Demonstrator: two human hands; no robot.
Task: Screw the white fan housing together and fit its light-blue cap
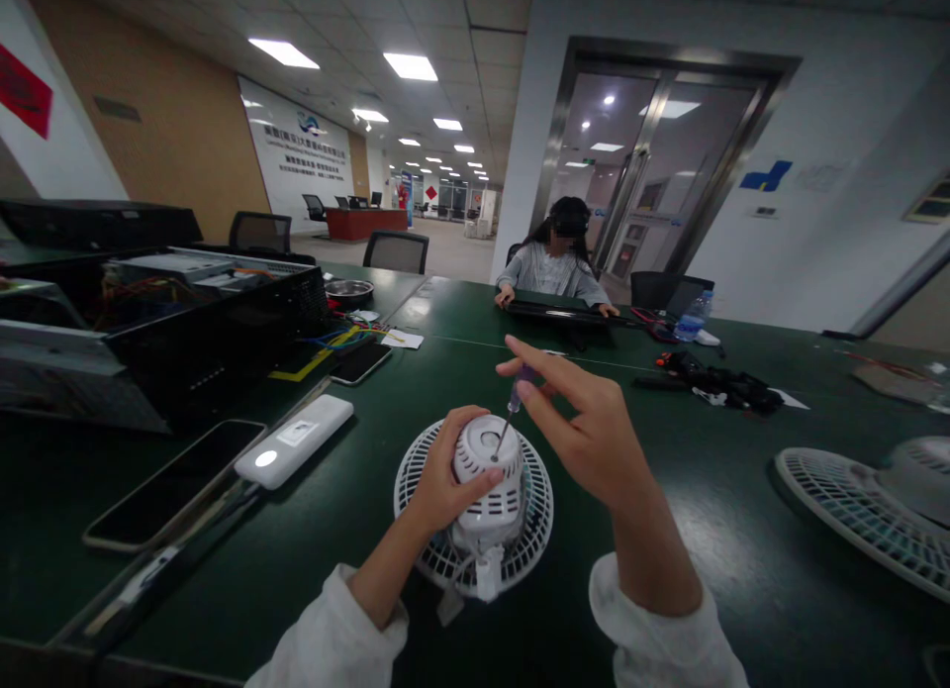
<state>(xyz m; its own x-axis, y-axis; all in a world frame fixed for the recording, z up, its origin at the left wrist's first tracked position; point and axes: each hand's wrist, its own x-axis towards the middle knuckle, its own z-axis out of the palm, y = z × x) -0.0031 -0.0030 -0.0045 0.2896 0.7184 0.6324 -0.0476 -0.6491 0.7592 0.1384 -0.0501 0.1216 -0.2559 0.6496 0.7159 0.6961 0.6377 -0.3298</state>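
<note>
A white fan [490,510] lies face down on the green table, its round grille underneath and its motor housing on top. My left hand [443,480] is wrapped round the housing from the left, thumb across its near side. In my right hand [579,411] is a screwdriver [514,403] with a purple handle, pinched between the fingers. Its shaft slants down to the left, and the tip meets a hole in the top of the housing. Any screw inside that hole is too small to make out. A short white cable hangs from the fan's near side.
An opened black computer case [223,322] stands at the left. Nearer are a white power bank [297,441], a phone [174,480] and another phone [361,363]. A second fan [876,500] lies at the right. Across the table [698,450], a person [553,257] holds a flat black object [560,314].
</note>
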